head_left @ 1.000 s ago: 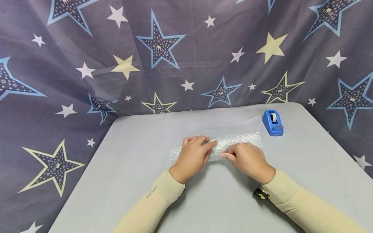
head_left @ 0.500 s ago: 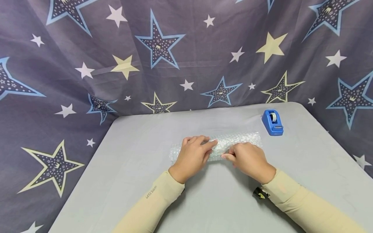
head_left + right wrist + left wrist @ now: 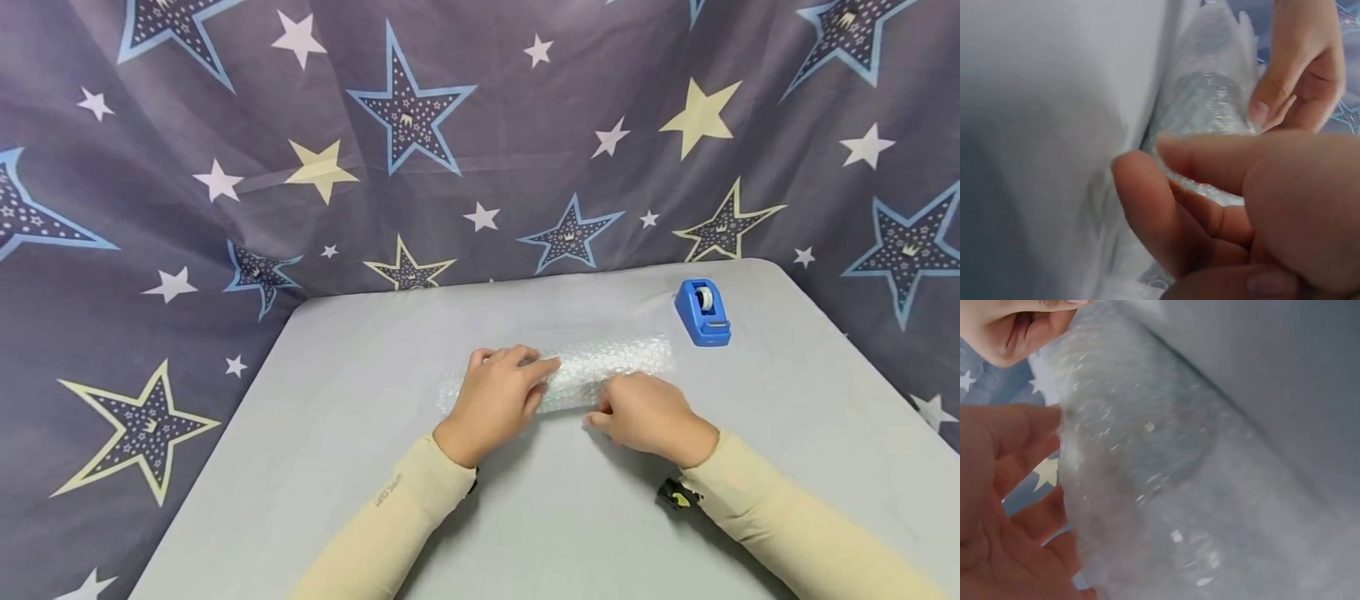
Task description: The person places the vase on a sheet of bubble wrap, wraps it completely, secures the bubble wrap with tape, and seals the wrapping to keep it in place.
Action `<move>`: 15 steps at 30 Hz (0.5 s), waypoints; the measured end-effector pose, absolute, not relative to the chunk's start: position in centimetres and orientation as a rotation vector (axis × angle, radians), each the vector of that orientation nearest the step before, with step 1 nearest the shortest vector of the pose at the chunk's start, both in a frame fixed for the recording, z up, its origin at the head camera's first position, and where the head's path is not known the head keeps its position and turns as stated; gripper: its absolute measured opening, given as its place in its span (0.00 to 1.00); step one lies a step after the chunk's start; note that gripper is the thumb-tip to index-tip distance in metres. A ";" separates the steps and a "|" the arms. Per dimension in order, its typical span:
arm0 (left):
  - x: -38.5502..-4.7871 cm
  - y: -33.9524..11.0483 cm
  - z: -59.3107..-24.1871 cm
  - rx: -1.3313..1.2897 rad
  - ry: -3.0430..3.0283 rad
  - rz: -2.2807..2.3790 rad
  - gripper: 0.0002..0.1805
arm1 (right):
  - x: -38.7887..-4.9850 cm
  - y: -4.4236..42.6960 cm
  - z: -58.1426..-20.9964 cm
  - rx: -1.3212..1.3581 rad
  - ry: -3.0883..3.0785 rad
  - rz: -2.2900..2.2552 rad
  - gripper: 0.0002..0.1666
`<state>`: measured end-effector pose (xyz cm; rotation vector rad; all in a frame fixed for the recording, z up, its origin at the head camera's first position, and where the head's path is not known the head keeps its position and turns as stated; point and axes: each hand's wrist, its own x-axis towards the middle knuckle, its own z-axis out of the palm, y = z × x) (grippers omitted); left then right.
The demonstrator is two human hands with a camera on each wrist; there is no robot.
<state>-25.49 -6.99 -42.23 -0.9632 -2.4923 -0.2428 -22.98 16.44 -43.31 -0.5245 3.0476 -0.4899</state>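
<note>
A roll of clear bubble wrap [image 3: 611, 365] lies across the table, with a pale greenish shape dimly showing through its layers [image 3: 1200, 103]. My left hand [image 3: 495, 396] rests over its left half, fingers spread and their tips touching the plastic. In the left wrist view, those fingers [image 3: 1035, 512] lie along the wrap's side. My right hand [image 3: 647, 417] is at the near edge of the roll, right of centre, with its fingers curled. The right wrist view shows a small gap between thumb and forefinger [image 3: 1141, 181], and I see nothing held there.
A blue tape dispenser [image 3: 702, 315] with a white tape roll stands at the back right of the pale table [image 3: 337, 375]. Behind the table hangs a dark curtain [image 3: 495, 125] with a star pattern. A small black device [image 3: 677, 494] is strapped under the right wrist.
My right hand has drawn slightly right and towards me, its thumb leaving the wrap's near edge. The left hand and the roll stay almost in place.
</note>
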 end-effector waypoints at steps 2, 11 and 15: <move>-25.7 -7.1 -41.6 -0.987 -2.520 -0.241 0.20 | -23.0 16.4 -43.1 -0.536 2.987 -0.551 0.30; -27.7 -8.2 -38.6 -1.079 -2.709 -0.191 0.21 | -22.1 16.1 -43.9 -0.440 2.475 -1.135 0.23; -28.7 -9.1 -38.2 -1.040 -2.916 -0.138 0.23 | -21.4 16.0 -44.3 -0.208 2.041 -1.497 0.28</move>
